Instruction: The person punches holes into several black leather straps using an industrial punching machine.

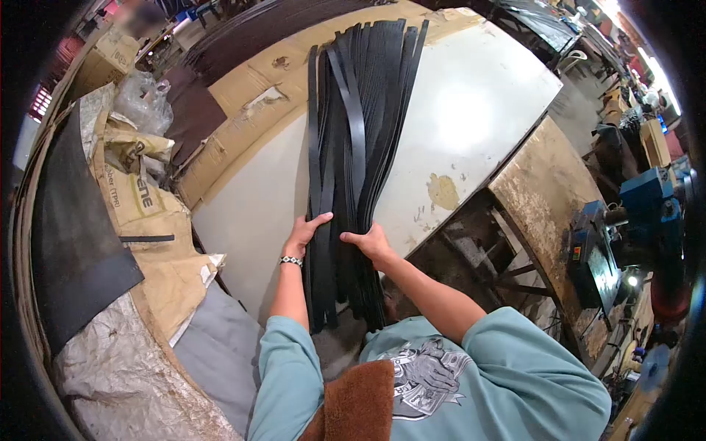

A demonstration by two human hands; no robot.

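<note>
A thick bundle of long black strips (pixel 379 95), leather or rubber by the look of them, lies lengthwise on a white tabletop (pixel 471 95). Its far ends fan out, and the near ends hang past the table's edge toward my body. My left hand (pixel 303 234), with a patterned bracelet at the wrist, grips the left side of the bundle, thumb on top. On the right side my right hand (pixel 370 242) clasps the strips, thumb pointing inward. The fingers of both hands are partly hidden under the strips. One strip lies loosely slanted across the top.
Cardboard (pixel 243 110) covers the table's far left side. At left are black sheet material (pixel 73 235), paper sacks (pixel 140 191) and a clear plastic bag (pixel 143 103). A worn wooden bench (pixel 548 176) with a blue machine (pixel 647 195) stands at right. A person is at the far upper left.
</note>
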